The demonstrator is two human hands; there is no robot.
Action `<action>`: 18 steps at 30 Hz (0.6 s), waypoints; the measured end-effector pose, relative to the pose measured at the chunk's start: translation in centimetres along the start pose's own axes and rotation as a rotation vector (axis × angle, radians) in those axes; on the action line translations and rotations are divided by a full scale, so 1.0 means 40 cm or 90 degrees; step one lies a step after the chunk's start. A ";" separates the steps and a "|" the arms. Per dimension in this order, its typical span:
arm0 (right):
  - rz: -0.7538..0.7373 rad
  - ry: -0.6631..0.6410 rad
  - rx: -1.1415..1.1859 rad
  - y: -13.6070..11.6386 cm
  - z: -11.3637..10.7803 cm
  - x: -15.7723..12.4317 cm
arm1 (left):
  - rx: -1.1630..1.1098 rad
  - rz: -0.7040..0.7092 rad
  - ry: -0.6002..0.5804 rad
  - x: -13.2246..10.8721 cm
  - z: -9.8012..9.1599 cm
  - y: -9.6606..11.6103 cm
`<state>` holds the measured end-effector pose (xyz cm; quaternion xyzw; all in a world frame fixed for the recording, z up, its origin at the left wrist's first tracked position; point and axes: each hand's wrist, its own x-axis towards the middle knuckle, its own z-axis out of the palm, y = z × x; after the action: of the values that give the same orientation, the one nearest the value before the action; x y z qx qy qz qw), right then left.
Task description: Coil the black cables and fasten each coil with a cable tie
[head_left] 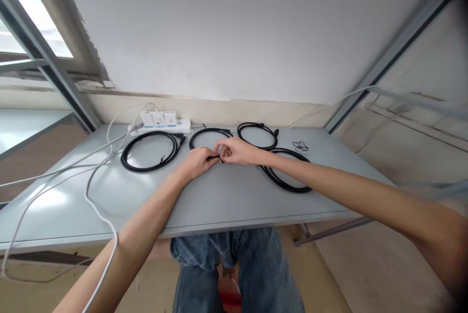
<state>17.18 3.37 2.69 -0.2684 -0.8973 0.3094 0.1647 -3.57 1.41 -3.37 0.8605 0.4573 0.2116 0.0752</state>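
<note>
My left hand (199,163) and my right hand (236,151) meet at the near side of a coiled black cable (211,130) in the middle of the table. The fingers of my left hand are closed on the cable. Beside them, the right thumb and fingers pinch at the same spot, where a thin black end sticks out. Whether it is a tie or part of the cable is too small to tell. My hands and right wrist cover the coil's near part.
More coiled black cables lie on the grey table: one to the left (126,163), one behind right (239,131), one under my right forearm (281,184). Thin black ties (300,146) lie at right. A white power strip (185,126) stands at the wall; a white cord (95,203) crosses my left forearm.
</note>
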 end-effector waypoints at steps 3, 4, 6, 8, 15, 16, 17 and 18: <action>-0.063 -0.004 -0.125 -0.002 0.001 -0.003 | 0.005 -0.009 0.000 -0.001 -0.002 0.004; -0.083 -0.010 -0.180 -0.002 0.001 -0.004 | 0.008 -0.009 0.000 -0.001 -0.002 0.006; -0.122 -0.029 -0.294 -0.003 -0.002 -0.007 | 0.010 -0.007 0.005 -0.002 -0.004 0.009; -0.154 -0.048 -0.408 -0.005 -0.004 -0.012 | 0.010 -0.008 0.012 -0.002 -0.004 0.011; -0.281 -0.132 -0.732 0.008 -0.004 -0.025 | 0.019 -0.005 0.001 -0.002 -0.007 0.011; -0.306 -0.131 -0.749 0.010 -0.006 -0.026 | 0.021 -0.005 0.000 -0.002 -0.008 0.012; -0.326 -0.129 -0.760 0.012 -0.008 -0.026 | 0.023 -0.005 -0.001 -0.002 -0.009 0.013; -0.344 -0.128 -0.766 0.014 -0.011 -0.025 | 0.023 -0.004 -0.002 -0.002 -0.010 0.014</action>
<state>18.40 3.36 2.54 -0.0488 -0.9601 -0.2741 -0.0268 -3.35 0.98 -2.84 0.8607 0.4633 0.2021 0.0611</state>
